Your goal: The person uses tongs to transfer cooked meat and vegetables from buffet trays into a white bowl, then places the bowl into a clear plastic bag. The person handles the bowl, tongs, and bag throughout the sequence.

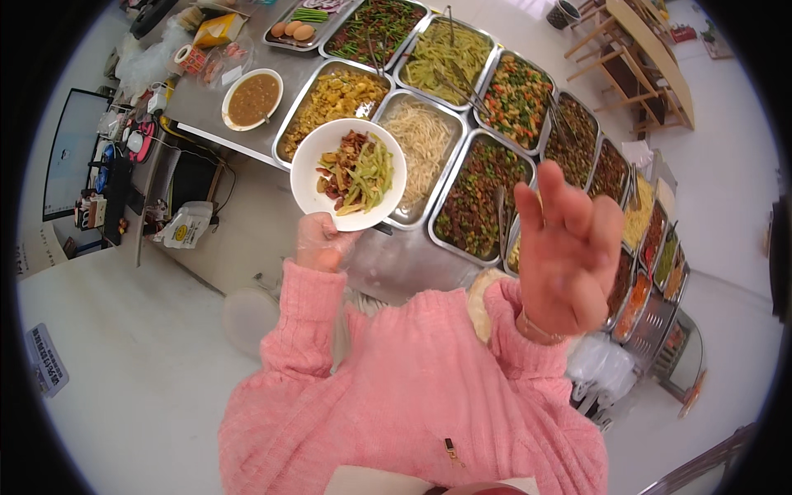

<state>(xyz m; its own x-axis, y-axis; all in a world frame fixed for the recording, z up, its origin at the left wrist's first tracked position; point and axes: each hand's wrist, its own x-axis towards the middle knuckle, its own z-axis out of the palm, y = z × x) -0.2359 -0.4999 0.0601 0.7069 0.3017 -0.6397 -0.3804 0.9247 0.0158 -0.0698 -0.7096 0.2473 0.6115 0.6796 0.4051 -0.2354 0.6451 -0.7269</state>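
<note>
My left hand (pixel 323 244), in what looks like a clear plastic glove, grips the near edge of a white bowl (pixel 306 175). Green strips and reddish-brown pieces of food (pixel 359 169) lie in the bowl. It is held over the near edge of the counter, in front of trays of yellow chunks (pixel 340 92) and pale thin shreds (pixel 419 136). Raised on the right, my right hand (pixel 571 247) has its fingers apart and partly bent, with nothing in it. It covers part of the trays behind it.
Several metal trays of cooked dishes line the counter, some with tongs (pixel 501 216) in them. A bowl of brown soup (pixel 252 99) and eggs (pixel 292 30) are at the far left. A monitor (pixel 73 157) stands left; a wooden table (pixel 648 49) is far right.
</note>
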